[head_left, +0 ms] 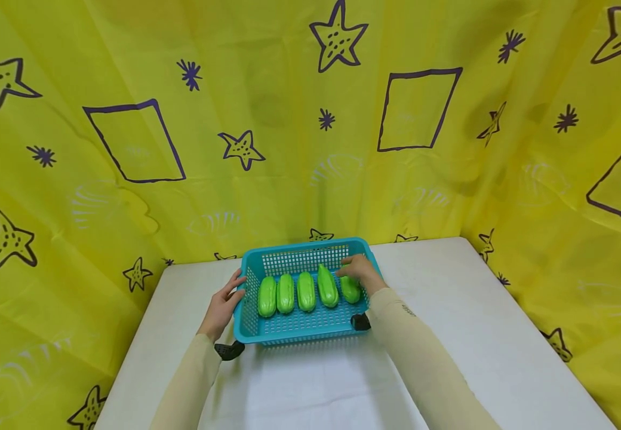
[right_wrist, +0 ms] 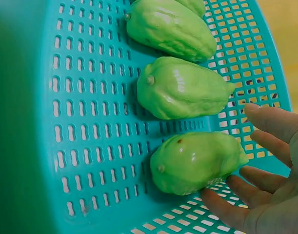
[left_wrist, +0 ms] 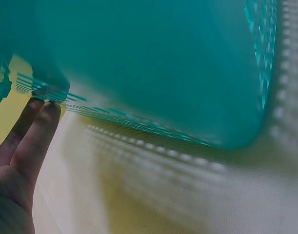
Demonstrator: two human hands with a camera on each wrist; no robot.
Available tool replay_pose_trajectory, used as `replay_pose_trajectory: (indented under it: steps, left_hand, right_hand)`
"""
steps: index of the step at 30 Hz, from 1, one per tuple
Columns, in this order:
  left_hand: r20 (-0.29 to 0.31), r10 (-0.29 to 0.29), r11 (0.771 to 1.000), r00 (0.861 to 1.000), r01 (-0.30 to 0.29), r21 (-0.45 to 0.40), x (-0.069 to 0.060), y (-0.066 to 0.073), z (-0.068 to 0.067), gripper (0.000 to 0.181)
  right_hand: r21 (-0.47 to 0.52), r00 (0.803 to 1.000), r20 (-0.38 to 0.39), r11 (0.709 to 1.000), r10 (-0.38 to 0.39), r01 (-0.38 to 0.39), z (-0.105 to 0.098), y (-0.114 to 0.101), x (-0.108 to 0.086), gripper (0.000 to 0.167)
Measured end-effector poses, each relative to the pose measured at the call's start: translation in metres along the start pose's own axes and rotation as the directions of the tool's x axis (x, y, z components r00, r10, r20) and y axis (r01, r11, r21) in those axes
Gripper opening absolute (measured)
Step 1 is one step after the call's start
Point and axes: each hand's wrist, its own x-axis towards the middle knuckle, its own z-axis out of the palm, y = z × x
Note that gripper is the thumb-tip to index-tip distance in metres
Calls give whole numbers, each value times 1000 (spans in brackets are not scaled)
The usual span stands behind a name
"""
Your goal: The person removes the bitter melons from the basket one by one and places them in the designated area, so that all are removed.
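Note:
A teal plastic basket (head_left: 305, 327) with a perforated floor and walls stands on the table. Inside, several glossy green gourd-like vegetables (head_left: 306, 292) lie side by side in a row; their exact kind is unclear. My left hand (head_left: 223, 307) rests against the basket's left side, its straight fingers (left_wrist: 34, 141) touching the wall in the left wrist view. Over the right end of the basket reaches my right hand (head_left: 363, 272). Its spread fingers are at the tip of the rightmost gourd-like vegetable (right_wrist: 197, 162), with the thumb apart from it. The fingers partly cover that vegetable in the head view.
A white table (head_left: 450, 310) extends around the basket. Behind it and at both sides hangs a yellow curtain (head_left: 289, 197) printed with stars and frames. Black wrist straps (head_left: 230, 350) show at the sleeves.

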Motion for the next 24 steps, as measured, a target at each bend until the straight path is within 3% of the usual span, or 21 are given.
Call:
replay_pose_trajectory:
  steps: [5, 13, 17, 21, 24]
  left_hand:
    - [10, -4, 1000, 1000, 4, 18, -4, 10, 0, 46]
    - [-12, 7, 1000, 1000, -7, 13, 8, -18, -1, 46]
    - [-19, 26, 999, 999, -25, 32, 11, -22, -1, 46]
    - [-12, 16, 999, 1000, -16, 27, 9, -18, -1, 46]
    - [2, 8, 1000, 1000, -8, 8, 5, -8, -1, 46]
  right_hand:
    - [-41, 999, 26, 999, -28, 29, 3, 1, 1, 46]
    - [-62, 998, 62, 998, -9, 13, 7, 2, -1, 41]
    - [-76, 997, 76, 997, 4, 1, 7, 2, -4, 41]
    - [-77, 995, 97, 997, 6, 2, 7, 5, -2, 43]
    - [-80, 994, 113, 997, 2, 7, 8, 8, 1, 46]
